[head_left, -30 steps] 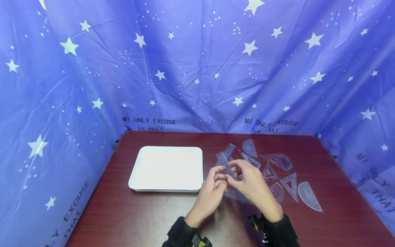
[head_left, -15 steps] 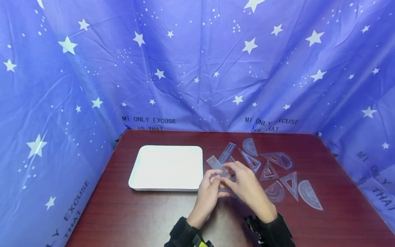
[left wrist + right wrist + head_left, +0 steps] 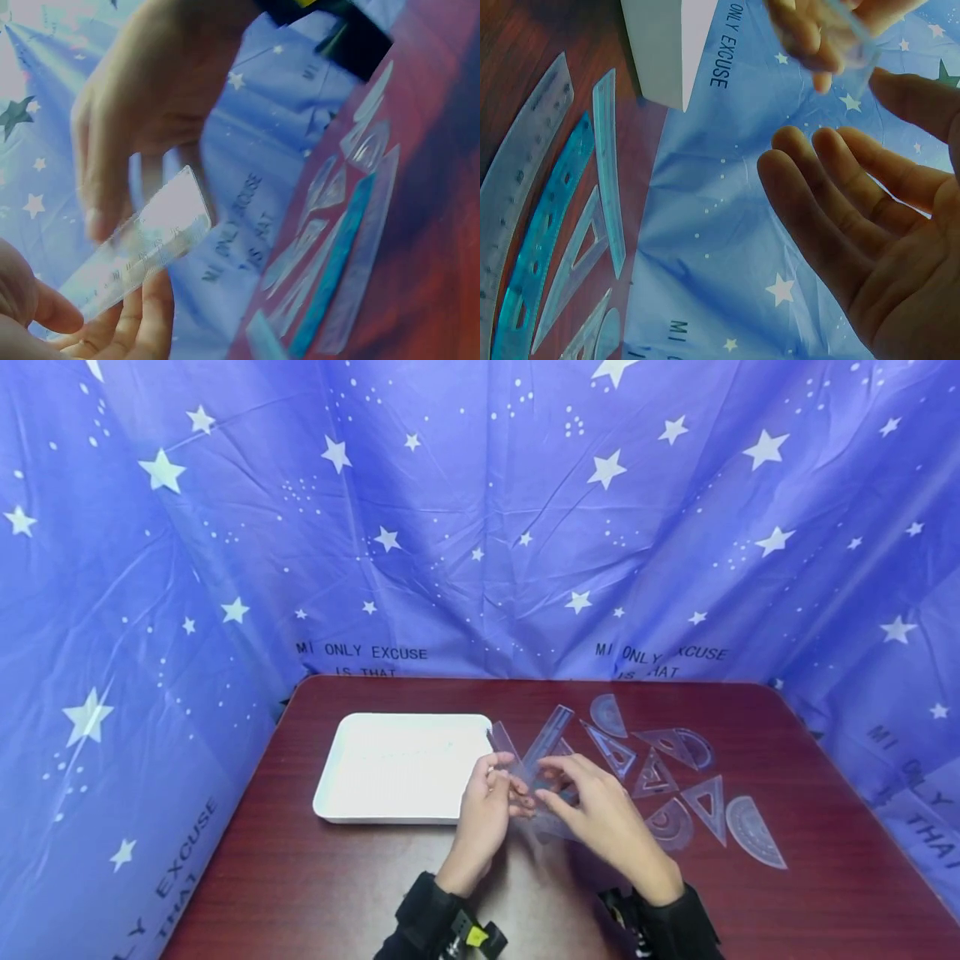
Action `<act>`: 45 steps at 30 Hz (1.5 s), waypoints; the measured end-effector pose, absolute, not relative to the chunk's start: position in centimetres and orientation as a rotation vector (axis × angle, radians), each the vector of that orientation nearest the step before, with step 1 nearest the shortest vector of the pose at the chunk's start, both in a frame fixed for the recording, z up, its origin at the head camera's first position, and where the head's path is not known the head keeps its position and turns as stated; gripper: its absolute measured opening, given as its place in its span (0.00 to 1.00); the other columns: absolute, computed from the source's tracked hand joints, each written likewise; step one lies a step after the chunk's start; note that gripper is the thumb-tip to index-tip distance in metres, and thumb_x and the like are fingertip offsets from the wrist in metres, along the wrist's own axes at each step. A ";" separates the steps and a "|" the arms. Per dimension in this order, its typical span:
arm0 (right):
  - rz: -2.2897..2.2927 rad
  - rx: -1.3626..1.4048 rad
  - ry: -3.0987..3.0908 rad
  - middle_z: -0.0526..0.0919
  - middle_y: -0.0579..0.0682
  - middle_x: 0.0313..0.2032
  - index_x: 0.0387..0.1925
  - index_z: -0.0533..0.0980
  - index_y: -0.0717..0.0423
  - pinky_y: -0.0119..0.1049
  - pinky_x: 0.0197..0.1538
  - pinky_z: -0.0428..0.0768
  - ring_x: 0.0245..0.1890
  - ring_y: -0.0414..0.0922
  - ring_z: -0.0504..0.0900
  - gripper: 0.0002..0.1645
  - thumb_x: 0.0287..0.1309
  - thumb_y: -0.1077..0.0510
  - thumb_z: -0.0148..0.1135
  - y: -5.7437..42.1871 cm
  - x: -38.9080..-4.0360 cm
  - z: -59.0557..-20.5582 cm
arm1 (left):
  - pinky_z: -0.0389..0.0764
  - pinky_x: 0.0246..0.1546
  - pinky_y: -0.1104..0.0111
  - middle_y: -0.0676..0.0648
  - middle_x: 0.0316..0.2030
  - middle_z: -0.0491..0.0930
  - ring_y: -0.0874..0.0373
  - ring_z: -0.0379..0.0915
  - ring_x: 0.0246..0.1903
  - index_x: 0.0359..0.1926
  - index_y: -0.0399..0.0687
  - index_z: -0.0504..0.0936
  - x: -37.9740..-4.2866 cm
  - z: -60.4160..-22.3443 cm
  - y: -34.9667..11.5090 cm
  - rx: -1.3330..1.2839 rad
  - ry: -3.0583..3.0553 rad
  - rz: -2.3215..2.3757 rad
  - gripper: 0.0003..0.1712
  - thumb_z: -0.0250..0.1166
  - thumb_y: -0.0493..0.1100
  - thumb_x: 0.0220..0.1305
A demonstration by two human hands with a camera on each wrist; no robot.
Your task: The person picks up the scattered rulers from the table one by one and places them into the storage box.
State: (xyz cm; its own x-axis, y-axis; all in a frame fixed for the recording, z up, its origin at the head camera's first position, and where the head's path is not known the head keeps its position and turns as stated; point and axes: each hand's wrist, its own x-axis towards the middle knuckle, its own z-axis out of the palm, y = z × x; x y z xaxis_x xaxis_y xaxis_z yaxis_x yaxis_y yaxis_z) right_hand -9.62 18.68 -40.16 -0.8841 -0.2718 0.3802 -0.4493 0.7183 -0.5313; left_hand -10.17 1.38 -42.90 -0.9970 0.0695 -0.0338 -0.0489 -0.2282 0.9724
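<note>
My left hand (image 3: 483, 802) grips a clear ruler (image 3: 142, 255) between thumb and fingers. It is raised above the table, and in the head view its far end (image 3: 502, 740) overlaps the tray's right edge. Facing it is my right hand (image 3: 600, 802), fingers spread and slightly bent, with nothing in them. In the right wrist view the right thumb (image 3: 911, 101) lies close to the ruler's corner. Below the hands, a blue ruler (image 3: 337, 262) and a clear ruler (image 3: 367, 255) lie on the table.
Left of the hands stands a white tray (image 3: 405, 817). Clear set squares (image 3: 708, 810) and protractors (image 3: 752, 831) lie scattered on the right of the dark red table (image 3: 300, 893). A starry blue curtain (image 3: 480, 527) hangs behind and at both sides.
My left hand has moved left with the ruler, which has turned and now reaches the tray's edge. My right hand's fingers have come away from it, widening the gap between the hands.
</note>
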 end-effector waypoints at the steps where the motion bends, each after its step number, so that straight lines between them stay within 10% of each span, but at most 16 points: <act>1: 0.927 0.565 -2.650 0.89 0.49 0.46 0.58 0.84 0.53 0.35 0.38 0.87 0.39 0.41 0.89 0.24 0.61 0.59 0.79 18.9 -9.6 -40.2 | 0.91 0.34 0.68 0.45 0.34 0.80 0.60 0.82 0.29 0.68 0.30 0.67 -10.4 -42.7 1.0 0.022 1.922 2.398 0.22 0.44 0.28 0.77; 14: 0.822 0.497 -2.682 0.88 0.46 0.43 0.55 0.86 0.55 0.41 0.41 0.90 0.37 0.42 0.88 0.19 0.63 0.59 0.78 22.8 -9.1 -40.5 | 0.82 0.26 0.71 0.41 0.36 0.78 0.59 0.74 0.28 0.67 0.36 0.75 -14.6 -39.2 -5.8 0.060 2.424 2.045 0.24 0.49 0.29 0.74; 24: 0.770 0.441 -2.729 0.89 0.47 0.45 0.53 0.86 0.54 0.41 0.41 0.89 0.37 0.42 0.90 0.17 0.63 0.58 0.78 26.7 -8.1 -41.3 | 0.80 0.42 0.59 0.42 0.42 0.87 0.51 0.81 0.39 0.53 0.40 0.82 -17.8 -35.8 -11.5 0.364 2.868 1.090 0.14 0.54 0.29 0.75; 45: 0.748 0.337 -2.913 0.91 0.51 0.45 0.49 0.86 0.58 0.43 0.42 0.90 0.35 0.39 0.89 0.16 0.60 0.60 0.79 32.3 -6.2 -43.2 | 0.75 0.23 0.70 0.45 0.33 0.82 0.56 0.72 0.25 0.34 0.42 0.87 -23.7 -41.1 -16.3 0.437 2.645 0.433 0.14 0.61 0.23 0.55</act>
